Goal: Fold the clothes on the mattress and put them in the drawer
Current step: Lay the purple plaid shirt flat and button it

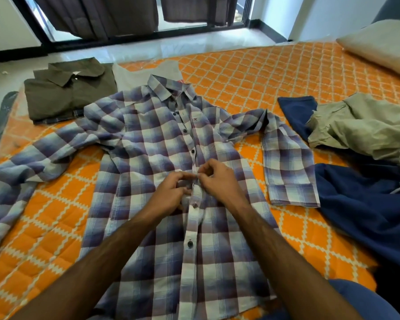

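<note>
Both hands meet mid-placket — left hand (171, 192) and right hand (217, 181) pinching the plaid shirt (148, 139) at a button. Placket runs straight away from them, collar far.

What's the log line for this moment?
stage: buttoning | item: plaid shirt flat on mattress | left hand, right hand: pinching placket | done: olive shirt folded

Matt woven plaid shirt (157, 144) cloth on a quilted mattress (252, 72); glossy tiled floor (148, 46)
</note>
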`<act>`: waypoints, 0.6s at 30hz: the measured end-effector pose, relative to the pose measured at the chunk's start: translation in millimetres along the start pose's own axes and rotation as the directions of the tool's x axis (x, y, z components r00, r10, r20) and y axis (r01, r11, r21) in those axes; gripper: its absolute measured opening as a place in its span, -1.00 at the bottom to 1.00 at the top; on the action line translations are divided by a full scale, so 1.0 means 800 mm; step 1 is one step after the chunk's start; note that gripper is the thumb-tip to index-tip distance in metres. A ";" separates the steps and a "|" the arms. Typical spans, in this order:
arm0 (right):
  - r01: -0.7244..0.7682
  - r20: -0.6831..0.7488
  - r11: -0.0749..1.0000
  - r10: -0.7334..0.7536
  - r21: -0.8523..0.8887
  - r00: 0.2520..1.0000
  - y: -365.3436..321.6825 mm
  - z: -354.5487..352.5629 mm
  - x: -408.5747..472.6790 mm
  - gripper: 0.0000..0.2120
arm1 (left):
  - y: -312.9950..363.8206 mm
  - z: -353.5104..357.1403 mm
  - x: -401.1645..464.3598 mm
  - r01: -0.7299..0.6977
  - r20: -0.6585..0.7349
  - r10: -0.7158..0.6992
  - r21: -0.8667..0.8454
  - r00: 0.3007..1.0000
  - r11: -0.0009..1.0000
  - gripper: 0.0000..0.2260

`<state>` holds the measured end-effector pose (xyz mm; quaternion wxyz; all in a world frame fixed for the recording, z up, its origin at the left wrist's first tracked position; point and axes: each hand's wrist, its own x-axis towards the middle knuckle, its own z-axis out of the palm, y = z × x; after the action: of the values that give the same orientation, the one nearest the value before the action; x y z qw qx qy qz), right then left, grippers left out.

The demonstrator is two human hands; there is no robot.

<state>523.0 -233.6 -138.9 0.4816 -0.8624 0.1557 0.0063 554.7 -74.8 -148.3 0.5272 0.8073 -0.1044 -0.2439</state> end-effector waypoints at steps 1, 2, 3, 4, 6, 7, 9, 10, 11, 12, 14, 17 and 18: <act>-0.008 0.000 1.000 0.008 -0.023 1.000 0.006 0.006 0.001 -0.94 | 0.000 0.001 0.005 -0.033 0.003 0.033 0.069 0.999 0.997 -0.69; -0.016 -0.014 0.999 0.015 -0.034 1.000 0.016 0.009 0.005 -0.93 | -0.001 0.003 0.011 -0.054 -0.002 0.055 0.113 0.998 0.992 -0.68; -0.028 -0.031 0.999 0.026 -0.047 0.999 0.022 0.011 0.007 -0.91 | -0.004 0.005 0.015 -0.061 -0.016 0.064 0.137 0.998 0.989 -0.66; -0.036 -0.038 0.997 0.033 -0.062 0.999 0.025 0.012 0.010 -0.89 | -0.007 0.005 0.018 -0.060 -0.040 0.066 0.134 0.997 0.989 -0.64; -0.027 -0.029 0.991 0.023 -0.134 0.999 0.025 0.014 0.015 -0.83 | -0.011 0.004 0.023 -0.071 -0.085 0.082 0.123 0.993 0.990 -0.63; -0.007 -0.018 0.983 0.004 -0.184 1.000 0.025 0.015 0.017 -0.80 | -0.012 0.004 0.026 -0.085 -0.090 0.097 0.133 0.991 0.987 -0.65; 0.037 0.007 0.968 -0.036 -0.248 0.999 0.025 0.017 0.019 -0.75 | -0.014 0.003 0.036 -0.122 -0.091 0.141 0.189 0.986 0.974 -0.70; 0.051 0.021 0.965 -0.048 -0.259 0.999 0.024 0.018 0.018 -0.74 | -0.015 0.002 0.039 -0.143 -0.095 0.168 0.226 0.981 0.964 -0.74; 0.054 0.028 0.964 -0.048 -0.262 0.998 0.024 0.018 0.017 -0.72 | -0.017 0.003 0.041 -0.158 -0.099 0.187 0.251 0.977 0.955 -0.77; 0.053 0.023 0.962 -0.048 -0.267 0.999 0.024 0.017 0.016 -0.72 | -0.018 0.003 0.042 -0.165 -0.104 0.199 0.272 0.974 0.948 -0.81; 0.046 -0.018 0.954 -0.054 -0.295 0.998 0.021 0.019 0.014 -0.75 | -0.020 0.004 0.041 -0.166 -0.118 0.206 0.284 0.971 0.944 -0.87; 0.014 -0.099 0.923 -0.057 -0.385 0.994 0.015 0.028 0.012 -0.68 | -0.019 0.003 0.041 -0.160 -0.124 0.202 0.289 0.971 0.944 -0.90; 0.005 -0.111 0.905 -0.057 -0.425 0.992 0.014 0.028 0.012 -0.63 | -0.017 0.004 0.042 -0.154 -0.118 0.197 0.299 0.973 0.942 -0.90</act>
<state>532.2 -222.5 -161.9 0.2727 -0.9475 0.1659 -0.0201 581.0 -86.0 -171.2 0.4299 0.8785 -0.1716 -0.1182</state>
